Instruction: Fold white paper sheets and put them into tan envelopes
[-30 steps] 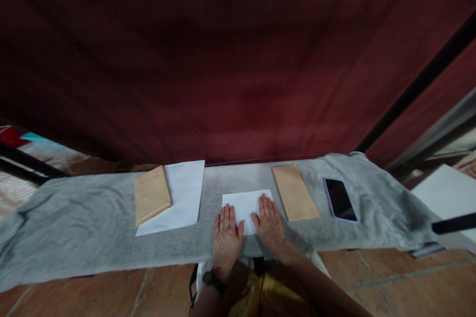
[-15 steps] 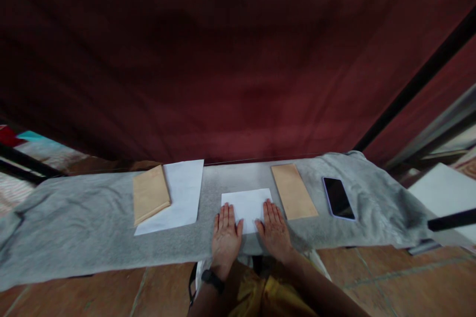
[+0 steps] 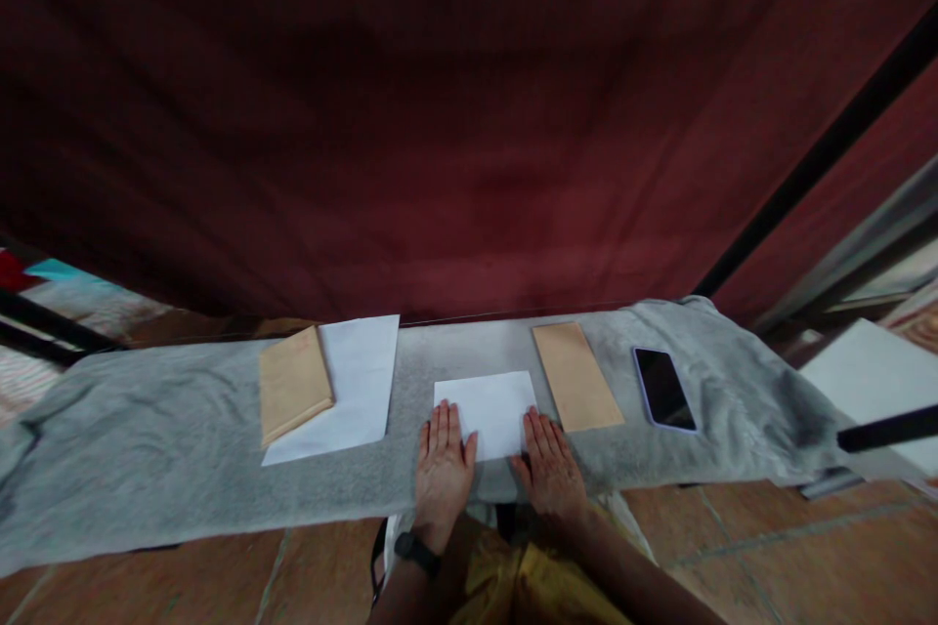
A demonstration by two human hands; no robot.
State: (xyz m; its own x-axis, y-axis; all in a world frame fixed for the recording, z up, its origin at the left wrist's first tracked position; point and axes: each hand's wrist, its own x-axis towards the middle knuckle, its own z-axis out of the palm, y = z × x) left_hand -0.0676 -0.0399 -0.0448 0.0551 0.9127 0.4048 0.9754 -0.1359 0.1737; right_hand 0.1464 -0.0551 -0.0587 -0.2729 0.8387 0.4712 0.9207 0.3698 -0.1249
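A white sheet of paper, perhaps folded, lies flat on the grey cloth in front of me. My left hand rests flat on its near left corner, fingers stretched forward. At the near right corner, my right hand lies palm down with its fingers out, its fingertips at the paper's right edge. Just beyond the right hand is a flat brown envelope. Off to the left, a stack of brown envelopes partly covers a larger white sheet.
A phone with a dark screen lies on the cloth at right. Behind the cloth-covered surface hangs a dark red curtain. A black bar slants up at the right, and a white board stands beyond the right end.
My right hand has slid a little to the right and nearer to me, mostly off the white sheet. My left hand stays in place on the paper.
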